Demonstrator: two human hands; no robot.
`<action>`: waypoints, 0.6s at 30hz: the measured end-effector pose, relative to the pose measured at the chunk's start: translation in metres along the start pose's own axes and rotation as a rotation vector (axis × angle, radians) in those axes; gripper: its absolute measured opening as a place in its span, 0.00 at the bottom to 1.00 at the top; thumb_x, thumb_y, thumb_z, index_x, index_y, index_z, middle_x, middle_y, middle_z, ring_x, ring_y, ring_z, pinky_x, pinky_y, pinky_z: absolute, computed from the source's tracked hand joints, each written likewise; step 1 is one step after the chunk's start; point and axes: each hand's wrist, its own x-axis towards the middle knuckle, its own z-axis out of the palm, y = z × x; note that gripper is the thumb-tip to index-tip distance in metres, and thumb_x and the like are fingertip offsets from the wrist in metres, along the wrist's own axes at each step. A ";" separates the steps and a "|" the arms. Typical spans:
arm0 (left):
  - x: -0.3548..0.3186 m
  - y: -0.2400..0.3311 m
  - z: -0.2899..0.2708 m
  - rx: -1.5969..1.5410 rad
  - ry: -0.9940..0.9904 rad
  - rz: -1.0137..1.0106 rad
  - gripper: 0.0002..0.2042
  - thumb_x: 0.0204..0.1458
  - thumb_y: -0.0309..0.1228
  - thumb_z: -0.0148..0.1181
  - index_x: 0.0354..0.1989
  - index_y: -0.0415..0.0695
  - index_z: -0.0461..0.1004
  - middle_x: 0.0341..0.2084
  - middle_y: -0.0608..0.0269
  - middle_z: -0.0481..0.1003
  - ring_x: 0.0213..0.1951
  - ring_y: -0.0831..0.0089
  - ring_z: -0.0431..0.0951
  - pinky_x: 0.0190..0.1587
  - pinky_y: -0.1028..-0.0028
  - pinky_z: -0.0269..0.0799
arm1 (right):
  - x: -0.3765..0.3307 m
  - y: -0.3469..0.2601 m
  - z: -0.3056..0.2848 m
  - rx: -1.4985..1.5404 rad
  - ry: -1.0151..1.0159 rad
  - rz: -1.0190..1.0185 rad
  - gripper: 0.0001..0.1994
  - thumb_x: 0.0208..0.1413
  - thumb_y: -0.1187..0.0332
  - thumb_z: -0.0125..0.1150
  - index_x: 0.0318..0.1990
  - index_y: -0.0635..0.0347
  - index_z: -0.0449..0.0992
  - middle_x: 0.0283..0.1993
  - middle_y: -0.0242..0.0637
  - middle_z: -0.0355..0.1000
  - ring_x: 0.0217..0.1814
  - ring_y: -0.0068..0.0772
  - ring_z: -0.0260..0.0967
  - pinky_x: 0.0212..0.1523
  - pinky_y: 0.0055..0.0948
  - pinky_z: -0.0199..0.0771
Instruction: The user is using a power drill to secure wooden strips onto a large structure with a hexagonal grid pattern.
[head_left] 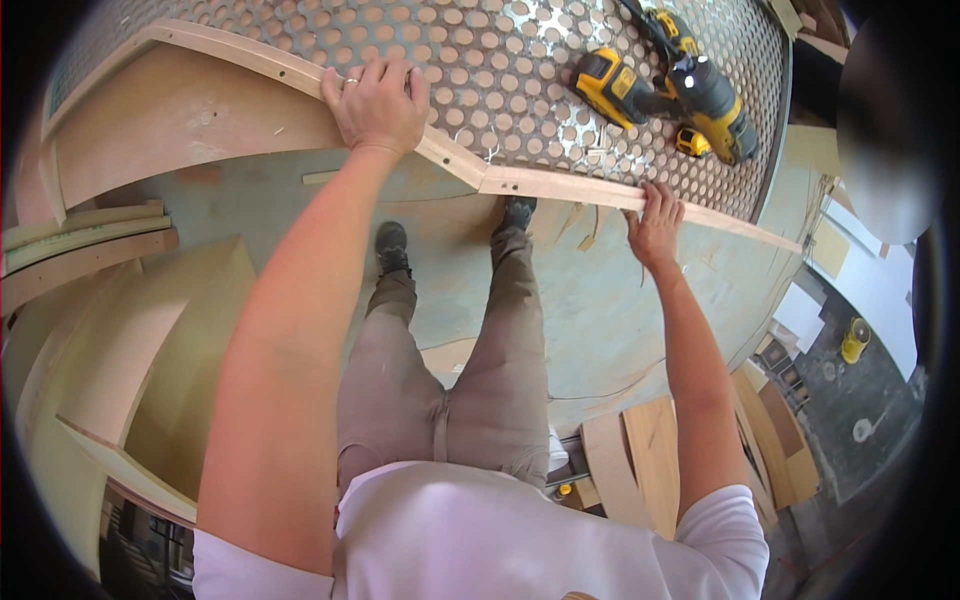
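Directly beneath left hand, wooden strip.

Wooden edging: stretches beneath left hand and right hand hidden | Right shoe: toe covered by edging | Perforated metal sheet: cropped by upper margin | White shirt: cropped by lower margin | Pale grey shape, upper right: blurred, unidentifiable | White floor item: too small to identify
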 end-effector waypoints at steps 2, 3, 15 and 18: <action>-0.001 0.001 -0.006 0.010 -0.009 -0.024 0.09 0.60 0.43 0.56 0.41 0.57 0.80 0.42 0.69 0.78 0.47 0.62 0.78 0.68 0.46 0.50 | 0.003 -0.002 -0.001 0.019 -0.039 0.011 0.32 0.58 0.56 0.67 0.66 0.56 0.62 0.68 0.46 0.59 0.74 0.53 0.53 0.71 0.61 0.46; 0.000 0.000 -0.010 0.014 -0.020 -0.033 0.09 0.60 0.43 0.56 0.40 0.57 0.80 0.42 0.69 0.78 0.47 0.62 0.77 0.68 0.47 0.51 | 0.006 -0.004 -0.002 0.022 -0.043 0.006 0.33 0.57 0.57 0.67 0.67 0.56 0.62 0.69 0.47 0.59 0.74 0.53 0.52 0.71 0.61 0.46; -0.004 0.008 -0.010 0.080 0.160 -0.219 0.16 0.58 0.43 0.61 0.54 0.56 0.78 0.62 0.59 0.67 0.65 0.53 0.63 0.68 0.56 0.59 | 0.023 0.004 -0.039 0.098 -0.388 -0.120 0.38 0.55 0.54 0.70 0.68 0.65 0.60 0.66 0.58 0.61 0.70 0.61 0.57 0.68 0.61 0.52; -0.033 0.029 -0.008 0.055 0.279 -0.317 0.23 0.59 0.45 0.61 0.61 0.52 0.73 0.68 0.51 0.60 0.70 0.46 0.57 0.70 0.53 0.56 | 0.071 0.020 -0.049 0.479 -0.349 -0.082 0.40 0.53 0.52 0.74 0.65 0.68 0.64 0.59 0.60 0.68 0.63 0.59 0.65 0.62 0.51 0.66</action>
